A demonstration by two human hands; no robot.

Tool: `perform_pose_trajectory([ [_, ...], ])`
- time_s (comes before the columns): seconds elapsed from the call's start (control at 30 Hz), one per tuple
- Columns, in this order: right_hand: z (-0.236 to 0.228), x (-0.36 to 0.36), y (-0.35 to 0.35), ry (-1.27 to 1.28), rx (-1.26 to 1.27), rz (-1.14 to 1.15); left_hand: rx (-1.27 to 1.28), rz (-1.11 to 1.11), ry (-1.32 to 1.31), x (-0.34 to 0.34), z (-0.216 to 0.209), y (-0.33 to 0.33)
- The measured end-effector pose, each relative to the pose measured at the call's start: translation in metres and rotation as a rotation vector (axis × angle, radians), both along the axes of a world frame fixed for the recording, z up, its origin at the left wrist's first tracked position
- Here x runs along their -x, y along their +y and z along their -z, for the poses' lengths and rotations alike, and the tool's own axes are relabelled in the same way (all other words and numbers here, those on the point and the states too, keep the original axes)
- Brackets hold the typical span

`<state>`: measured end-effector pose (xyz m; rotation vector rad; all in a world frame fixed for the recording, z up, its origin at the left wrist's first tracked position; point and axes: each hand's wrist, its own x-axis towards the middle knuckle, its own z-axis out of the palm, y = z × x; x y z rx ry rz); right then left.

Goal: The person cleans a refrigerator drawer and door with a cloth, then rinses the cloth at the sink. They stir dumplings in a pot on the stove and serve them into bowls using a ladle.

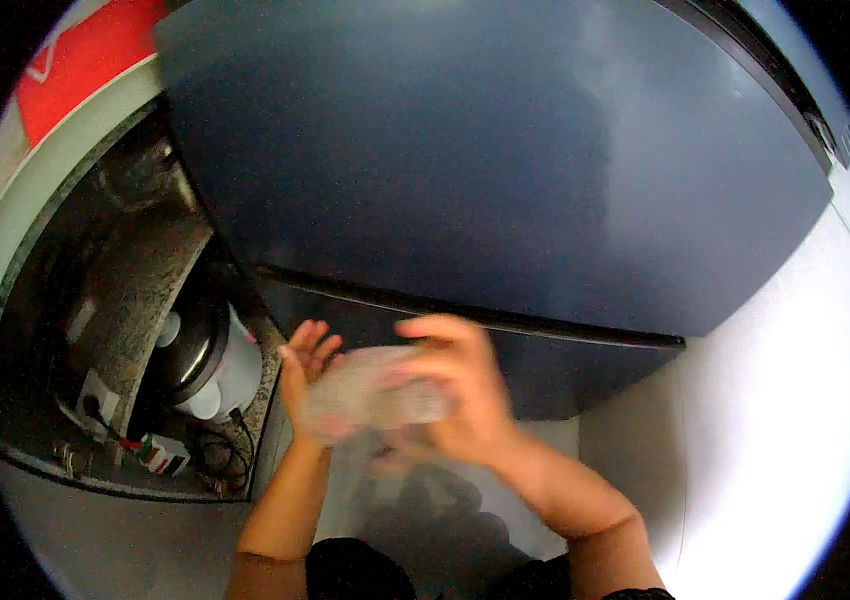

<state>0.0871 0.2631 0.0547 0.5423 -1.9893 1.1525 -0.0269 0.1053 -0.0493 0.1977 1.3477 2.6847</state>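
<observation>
A pale, see-through, pinkish-white bundle (353, 392), smeared by motion, is between my hands in front of the dark refrigerator; it looks like a thin plastic bag or wrap, and its contents cannot be made out. My right hand (470, 385) curls around its right side, thumb and fingers bent over it. On the other side, my left hand (307, 372) has its fingers spread and pointing up, with the palm beside or against the bundle's left edge. Whether the left palm bears any weight is hidden.
The dark blue-grey refrigerator (465, 160) fills the space ahead, its doors closed along a black seam. At left, a stone-topped recess holds a white rice cooker (230, 365) with a dark lid, a power strip (163, 455) and cables. A white wall (755, 430) stands at right.
</observation>
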Motion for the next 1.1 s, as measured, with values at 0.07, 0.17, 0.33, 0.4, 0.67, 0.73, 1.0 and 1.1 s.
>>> perform_pose_trajectory([
  [0.07,-0.019,-0.026,0.048,0.165,-0.084,0.318,0.139,-0.005,0.060,-0.014,-0.019,0.006],
  [0.17,-0.038,-0.058,0.104,0.562,0.045,0.893,0.119,0.018,0.085,-0.010,-0.014,0.013],
  [0.33,-0.027,-0.065,0.169,0.595,0.196,1.295,0.060,0.051,0.042,-0.007,-0.020,0.018],
  [0.4,-0.003,-0.059,0.169,0.556,0.081,1.111,-0.036,0.113,-0.024,-0.008,-0.029,0.020],
  [0.67,-0.008,0.067,0.003,0.508,-0.396,1.003,-0.616,0.559,-0.344,0.028,-0.065,0.010],
  [0.73,-0.007,0.100,-0.039,0.423,-0.380,0.780,-0.971,0.874,-0.233,0.046,-0.060,-0.004],
  [1.0,0.026,0.149,-0.097,-0.059,-0.155,-0.009,-0.596,0.450,-0.225,0.053,-0.032,-0.037],
  [1.1,0.022,0.117,-0.092,-0.148,-0.017,-0.148,-0.620,0.444,-0.348,0.022,-0.031,-0.050],
])
